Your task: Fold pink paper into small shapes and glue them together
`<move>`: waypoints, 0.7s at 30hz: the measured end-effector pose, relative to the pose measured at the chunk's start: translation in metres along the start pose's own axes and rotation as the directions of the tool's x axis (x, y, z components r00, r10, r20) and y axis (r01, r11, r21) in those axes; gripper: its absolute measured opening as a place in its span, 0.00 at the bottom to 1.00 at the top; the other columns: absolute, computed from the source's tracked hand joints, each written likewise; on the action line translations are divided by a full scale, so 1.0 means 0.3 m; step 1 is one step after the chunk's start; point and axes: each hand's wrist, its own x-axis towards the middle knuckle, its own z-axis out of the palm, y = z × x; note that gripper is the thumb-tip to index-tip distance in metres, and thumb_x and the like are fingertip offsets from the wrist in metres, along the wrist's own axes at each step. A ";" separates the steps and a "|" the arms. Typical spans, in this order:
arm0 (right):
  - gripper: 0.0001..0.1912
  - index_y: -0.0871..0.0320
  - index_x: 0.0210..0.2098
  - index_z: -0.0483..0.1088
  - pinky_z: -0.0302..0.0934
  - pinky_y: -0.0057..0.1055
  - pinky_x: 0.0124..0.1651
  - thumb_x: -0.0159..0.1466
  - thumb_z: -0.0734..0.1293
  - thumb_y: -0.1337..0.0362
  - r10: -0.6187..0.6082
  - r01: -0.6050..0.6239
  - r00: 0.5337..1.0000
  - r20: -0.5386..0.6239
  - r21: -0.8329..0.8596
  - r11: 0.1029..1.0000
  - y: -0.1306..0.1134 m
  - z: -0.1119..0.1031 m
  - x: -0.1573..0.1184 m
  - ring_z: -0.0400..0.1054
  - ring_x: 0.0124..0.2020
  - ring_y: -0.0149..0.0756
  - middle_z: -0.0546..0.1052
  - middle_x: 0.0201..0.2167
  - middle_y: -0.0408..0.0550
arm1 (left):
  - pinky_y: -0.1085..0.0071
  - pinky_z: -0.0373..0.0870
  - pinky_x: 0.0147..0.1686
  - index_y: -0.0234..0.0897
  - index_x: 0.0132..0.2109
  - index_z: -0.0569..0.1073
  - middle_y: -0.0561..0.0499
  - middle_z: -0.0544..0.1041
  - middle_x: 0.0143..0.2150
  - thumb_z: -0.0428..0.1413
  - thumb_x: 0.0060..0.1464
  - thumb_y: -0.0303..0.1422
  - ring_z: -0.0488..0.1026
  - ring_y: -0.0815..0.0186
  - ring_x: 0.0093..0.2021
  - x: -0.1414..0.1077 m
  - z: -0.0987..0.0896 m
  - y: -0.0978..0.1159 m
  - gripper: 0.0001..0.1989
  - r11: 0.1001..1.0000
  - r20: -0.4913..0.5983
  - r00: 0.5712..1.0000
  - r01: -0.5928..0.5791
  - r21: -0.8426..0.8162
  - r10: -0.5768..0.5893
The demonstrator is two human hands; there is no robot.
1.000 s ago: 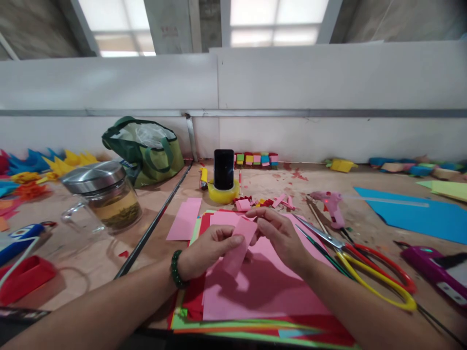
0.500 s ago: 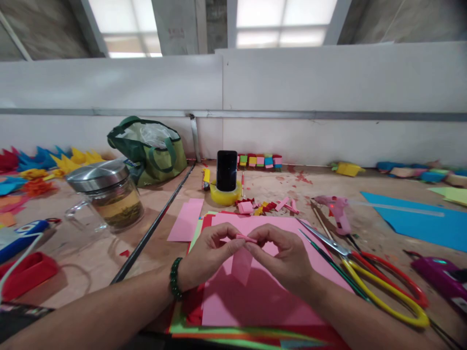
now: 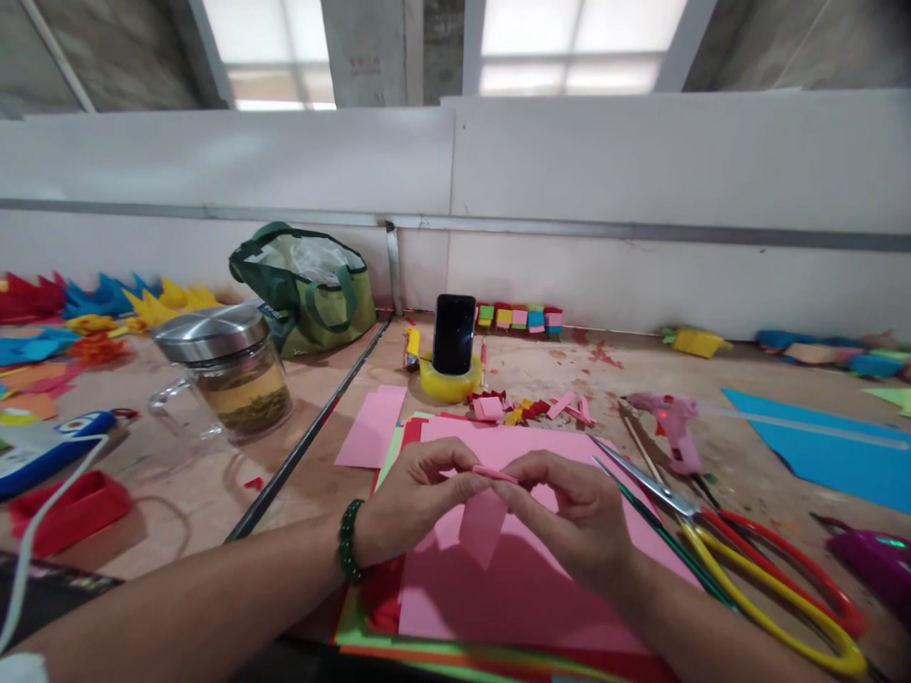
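A pink paper strip (image 3: pixel 485 526) hangs down between my hands, its upper edge folded or rolled over. My left hand (image 3: pixel 427 493), with a dark green bead bracelet at the wrist, pinches the left end of that fold between thumb and forefinger. At the other end, my right hand (image 3: pixel 569 512) grips it the same way. Below both hands lies a large pink sheet (image 3: pixel 527 607) on a stack of coloured papers. Scissors (image 3: pixel 683 507) with red and yellow handles rest right of my right hand, partly on the sheet, with a dark green pointed tool (image 3: pixel 661 536) alongside.
Behind the stack, a phone (image 3: pixel 454 334) leans on a yellow tape roll (image 3: pixel 450 382) near small paper scraps (image 3: pixel 530 410). A pink glue gun (image 3: pixel 673 427) lies to the right. On the left stand a glass tea mug (image 3: pixel 246 394) and a green bag (image 3: pixel 320 304).
The whole view has shifted, so things appear slightly farther right. Both hands keep hold of the pink paper strip, whose folded edge now tilts a little differently.
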 end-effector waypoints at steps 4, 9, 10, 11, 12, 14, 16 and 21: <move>0.07 0.57 0.25 0.73 0.66 0.26 0.23 0.59 0.68 0.65 -0.014 0.014 1.000 -0.002 -0.032 0.999 -0.011 -0.004 0.002 0.69 0.18 0.30 0.76 0.19 0.43 | 0.75 0.62 0.31 0.31 0.31 0.73 0.53 0.69 0.27 0.61 0.52 0.39 0.64 0.72 0.28 -0.004 0.002 0.004 0.14 1.000 0.004 1.000 -0.005 -0.008 0.006; 0.06 0.56 0.25 0.73 0.66 0.26 0.23 0.59 0.69 0.66 -0.067 0.069 0.998 0.020 -0.096 0.993 -0.009 -0.005 -0.002 0.68 0.18 0.30 0.76 0.18 0.42 | 0.74 0.63 0.31 0.31 0.32 0.73 0.51 0.70 0.28 0.60 0.54 0.39 0.65 0.70 0.29 -0.007 0.001 0.004 0.14 1.000 0.019 1.000 -0.013 -0.009 0.013; 0.05 0.56 0.26 0.73 0.66 0.26 0.23 0.59 0.69 0.66 -0.076 0.078 0.997 0.024 -0.105 0.991 -0.007 -0.005 -0.004 0.68 0.18 0.30 0.76 0.18 0.42 | 0.74 0.62 0.31 0.31 0.32 0.73 0.51 0.70 0.28 0.60 0.54 0.39 0.65 0.70 0.29 -0.007 0.000 0.004 0.13 1.000 0.017 1.000 -0.013 0.001 0.013; 0.05 0.56 0.26 0.74 0.66 0.26 0.24 0.59 0.69 0.66 -0.081 0.083 0.996 0.023 -0.109 0.990 -0.005 -0.005 -0.005 0.68 0.18 0.30 0.76 0.18 0.42 | 0.74 0.62 0.31 0.31 0.32 0.73 0.51 0.70 0.27 0.60 0.54 0.39 0.64 0.71 0.29 -0.008 0.000 0.003 0.13 1.000 0.012 1.000 -0.014 0.009 0.014; 0.05 0.56 0.26 0.73 0.66 0.26 0.24 0.59 0.69 0.66 -0.080 0.083 0.996 0.024 -0.109 0.991 -0.002 -0.005 -0.005 0.69 0.18 0.30 0.76 0.18 0.42 | 0.74 0.62 0.31 0.31 0.31 0.72 0.52 0.70 0.27 0.60 0.54 0.39 0.64 0.71 0.29 -0.008 0.000 0.001 0.13 1.000 0.006 1.000 -0.011 0.013 0.011; 0.05 0.56 0.26 0.73 0.65 0.25 0.23 0.59 0.69 0.67 -0.071 0.074 0.997 0.026 -0.090 0.993 0.002 -0.005 -0.006 0.69 0.18 0.29 0.76 0.18 0.42 | 0.75 0.61 0.31 0.31 0.32 0.72 0.52 0.69 0.27 0.60 0.53 0.39 0.63 0.71 0.29 -0.007 0.001 -0.003 0.14 1.000 -0.003 1.000 0.007 0.006 -0.007; 0.05 0.57 0.27 0.73 0.65 0.24 0.24 0.59 0.69 0.67 -0.051 0.053 0.998 0.043 -0.043 0.998 0.004 -0.007 -0.006 0.69 0.18 0.29 0.77 0.19 0.42 | 0.75 0.61 0.31 0.31 0.32 0.70 0.53 0.68 0.28 0.60 0.53 0.41 0.63 0.72 0.29 -0.005 0.000 -0.007 0.15 1.000 -0.002 1.000 0.025 -0.015 -0.025; 0.06 0.58 0.30 0.73 0.68 0.26 0.27 0.62 0.67 0.64 0.066 -0.085 0.987 0.149 0.122 0.989 0.005 0.000 -0.004 0.71 0.22 0.31 0.77 0.22 0.45 | 0.75 0.62 0.30 0.35 0.36 0.65 0.55 0.64 0.28 0.51 0.60 0.45 0.61 0.72 0.28 -0.004 0.002 -0.003 0.16 0.996 0.022 0.996 0.080 0.038 -0.081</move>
